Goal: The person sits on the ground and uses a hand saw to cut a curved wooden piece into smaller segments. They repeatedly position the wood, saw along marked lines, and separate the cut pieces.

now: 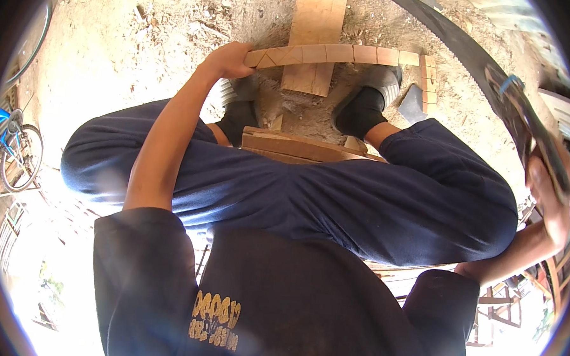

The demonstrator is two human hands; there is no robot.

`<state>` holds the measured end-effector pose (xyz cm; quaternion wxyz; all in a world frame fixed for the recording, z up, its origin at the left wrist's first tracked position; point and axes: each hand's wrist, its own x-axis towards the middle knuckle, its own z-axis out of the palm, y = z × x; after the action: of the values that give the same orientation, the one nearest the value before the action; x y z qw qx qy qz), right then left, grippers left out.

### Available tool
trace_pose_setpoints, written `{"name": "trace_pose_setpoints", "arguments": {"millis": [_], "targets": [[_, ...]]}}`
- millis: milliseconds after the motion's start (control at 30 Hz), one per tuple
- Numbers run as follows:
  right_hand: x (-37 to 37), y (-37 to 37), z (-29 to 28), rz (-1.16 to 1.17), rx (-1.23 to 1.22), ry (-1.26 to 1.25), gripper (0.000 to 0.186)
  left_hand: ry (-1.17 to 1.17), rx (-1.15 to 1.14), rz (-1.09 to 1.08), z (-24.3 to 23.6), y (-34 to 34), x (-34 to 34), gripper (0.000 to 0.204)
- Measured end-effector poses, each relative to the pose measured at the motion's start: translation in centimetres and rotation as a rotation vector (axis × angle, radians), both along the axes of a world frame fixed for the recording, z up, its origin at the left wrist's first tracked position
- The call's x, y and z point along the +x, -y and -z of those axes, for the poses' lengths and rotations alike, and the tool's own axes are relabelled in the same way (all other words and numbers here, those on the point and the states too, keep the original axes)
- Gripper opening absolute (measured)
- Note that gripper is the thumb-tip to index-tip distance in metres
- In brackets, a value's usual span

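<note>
My left hand (230, 60) is closed around the left end of a long, narrow wooden strip (333, 53). Lines, some slanted and some straight across, mark the strip along its length. It lies across a wide wooden board (316, 20) on the ground, between and just beyond my feet. At the far right, my right hand (548, 189) grips the handle of a handsaw (459, 45). The toothed blade reaches up and left, apart from the strip. Beside the strip's right end is a short marked wooden piece (427, 85); whether they join I cannot tell.
A grey, angular flat piece (413, 103) lies by my right slipper (384, 87). Low wood (283, 143) sits between my ankles. Wood bits litter the dirt ground (158, 26). A blue bicycle (16, 144) stands far left; wooden frames (551, 279) are at the lower right.
</note>
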<state>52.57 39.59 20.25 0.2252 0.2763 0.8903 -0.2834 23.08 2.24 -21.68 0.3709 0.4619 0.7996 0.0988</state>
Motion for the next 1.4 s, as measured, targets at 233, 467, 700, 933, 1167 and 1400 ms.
{"name": "trace_pose_setpoints", "arguments": {"millis": [233,467,700,933,1167,1400], "targets": [[-1.0,1.8,-0.5,-0.279,-0.228,0.151,0.037,0.007,-0.094,-0.078,-0.6,1.2,0.5,0.04],[-2.7,3.6,0.1,-0.441,-0.295,0.157,0.029,0.043,-0.08,-0.071,-0.8,0.5,0.4,0.038],[-2.9,5.3,0.5,-0.455,-0.165,0.059,0.031,0.02,-0.09,-0.068,-0.8,0.7,0.6,0.037],[-3.7,5.9,0.6,-0.296,-0.205,0.245,0.06,0.022,-0.075,-0.068,-0.6,0.9,0.5,0.038],[-3.8,6.2,0.6,-0.274,-0.194,0.244,0.049,0.017,-0.055,-0.07,-0.5,0.9,0.5,0.042],[-3.8,6.0,0.7,-0.279,-0.217,0.212,0.047,0.024,-0.068,-0.051,-0.4,1.0,0.3,0.037]]}}
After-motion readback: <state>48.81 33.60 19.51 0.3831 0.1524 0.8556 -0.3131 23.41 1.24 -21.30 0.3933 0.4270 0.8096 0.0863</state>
